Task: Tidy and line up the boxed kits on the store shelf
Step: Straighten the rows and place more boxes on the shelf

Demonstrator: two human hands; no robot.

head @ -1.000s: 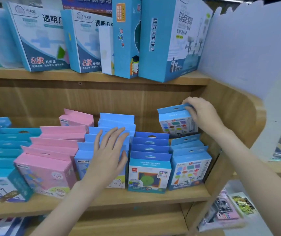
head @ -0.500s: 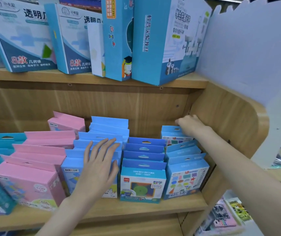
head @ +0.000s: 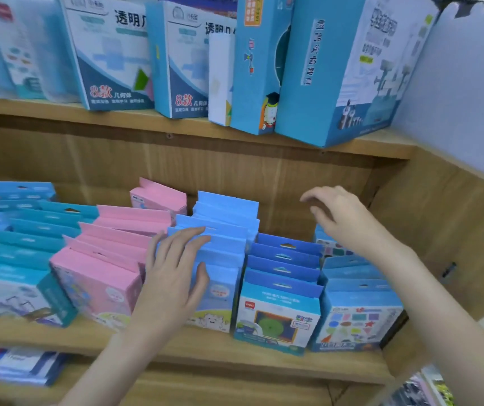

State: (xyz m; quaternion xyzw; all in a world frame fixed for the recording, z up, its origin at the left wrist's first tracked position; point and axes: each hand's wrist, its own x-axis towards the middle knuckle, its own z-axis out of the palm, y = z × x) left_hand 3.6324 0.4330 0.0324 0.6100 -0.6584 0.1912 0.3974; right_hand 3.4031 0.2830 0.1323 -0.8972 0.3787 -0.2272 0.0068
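Wooden shelf (head: 176,344): left hand (head: 173,276) flat, hiding light-blue kits (head: 223,230); right hand (head: 343,218) relaxed, holding nothing

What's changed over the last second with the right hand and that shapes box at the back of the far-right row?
The right hand lowered the light blue shapes-printed box into the back of the far-right row, let go, and now hovers above it with fingers loosely curled, holding nothing. The left hand stayed flat on the pale blue boxes; the pink boxes and dark blue boxes kept their rows.
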